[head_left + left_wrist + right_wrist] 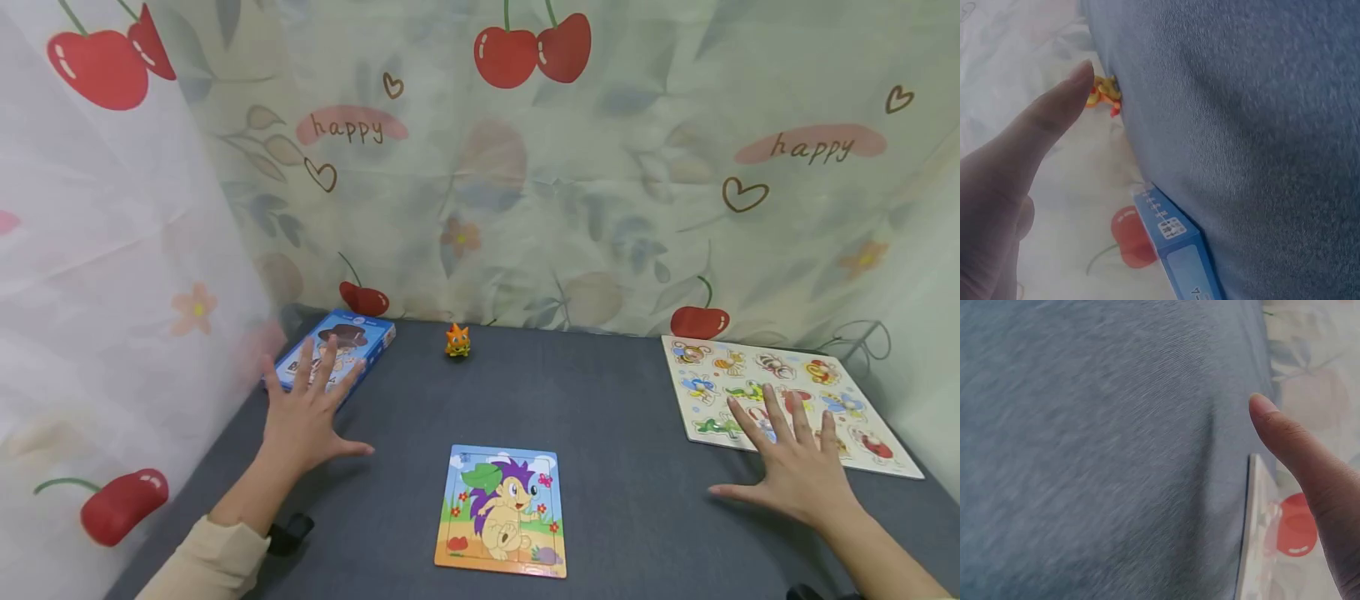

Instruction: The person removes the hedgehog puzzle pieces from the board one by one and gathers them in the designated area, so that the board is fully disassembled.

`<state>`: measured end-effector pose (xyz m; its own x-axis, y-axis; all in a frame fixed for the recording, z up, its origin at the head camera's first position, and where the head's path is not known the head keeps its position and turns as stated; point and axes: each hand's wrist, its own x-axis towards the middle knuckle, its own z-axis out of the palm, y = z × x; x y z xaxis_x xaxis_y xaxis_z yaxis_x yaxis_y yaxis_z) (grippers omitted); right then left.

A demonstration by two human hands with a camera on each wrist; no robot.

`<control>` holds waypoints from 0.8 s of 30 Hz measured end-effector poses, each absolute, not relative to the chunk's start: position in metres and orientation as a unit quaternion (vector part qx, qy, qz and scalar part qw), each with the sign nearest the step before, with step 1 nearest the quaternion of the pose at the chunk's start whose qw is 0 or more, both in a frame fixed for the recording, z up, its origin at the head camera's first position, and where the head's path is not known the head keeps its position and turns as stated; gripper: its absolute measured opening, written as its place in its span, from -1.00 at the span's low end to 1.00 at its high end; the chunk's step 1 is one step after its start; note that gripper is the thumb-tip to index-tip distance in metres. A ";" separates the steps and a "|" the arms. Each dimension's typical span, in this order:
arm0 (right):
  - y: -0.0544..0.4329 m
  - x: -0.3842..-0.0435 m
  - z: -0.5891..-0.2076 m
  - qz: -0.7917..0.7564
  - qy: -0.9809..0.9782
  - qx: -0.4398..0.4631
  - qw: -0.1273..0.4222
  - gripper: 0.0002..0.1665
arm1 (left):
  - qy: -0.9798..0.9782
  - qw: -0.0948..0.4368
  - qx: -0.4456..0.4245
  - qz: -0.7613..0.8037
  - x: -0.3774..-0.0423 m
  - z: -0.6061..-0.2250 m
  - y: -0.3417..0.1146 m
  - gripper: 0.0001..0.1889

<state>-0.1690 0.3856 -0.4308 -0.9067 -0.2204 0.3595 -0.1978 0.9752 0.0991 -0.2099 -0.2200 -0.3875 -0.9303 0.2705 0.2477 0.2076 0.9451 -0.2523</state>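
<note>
My left hand (306, 421), fingers spread and holding nothing, hovers at the left near a blue box (375, 337), covering part of it in the head view. On the right, my right hand (798, 471) is spread too, with nothing in it, in front of a white board of insect pictures (693, 396). Between the hands lies a square hedgehog jigsaw puzzle (501, 512), its pieces sitting in the frame. The left wrist view shows the thumb (1054, 115) and the box's end (1179, 244). In the right wrist view, the thumb (1297, 447) extends above the board's edge (1249, 531).
A small orange spiky toy figure (457, 342) stands at the back of the dark grey table (585, 392). Behind it hangs a curtain (420, 208) printed with cherries, and more curtain (135, 292) borders the left side. A thin cable (873, 333) lies at the back right.
</note>
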 end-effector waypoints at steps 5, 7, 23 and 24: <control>0.377 -0.173 -0.430 -0.027 -0.976 0.107 0.187 0.50 | -0.976 0.137 -0.128 0.113 -0.209 -0.390 -0.217 0.28; 0.372 -0.176 -0.430 -0.025 -0.976 0.111 0.187 0.49 | -0.976 0.138 -0.129 0.112 -0.209 -0.390 -0.216 0.28; 0.324 -0.200 -0.428 0.001 -0.975 0.142 0.171 0.46 | -0.975 0.126 -0.146 0.112 -0.202 -0.393 -0.191 0.30; 0.321 -0.201 -0.429 0.005 -0.974 0.145 0.171 0.46 | -0.975 0.124 -0.149 0.107 -0.201 -0.393 -0.189 0.30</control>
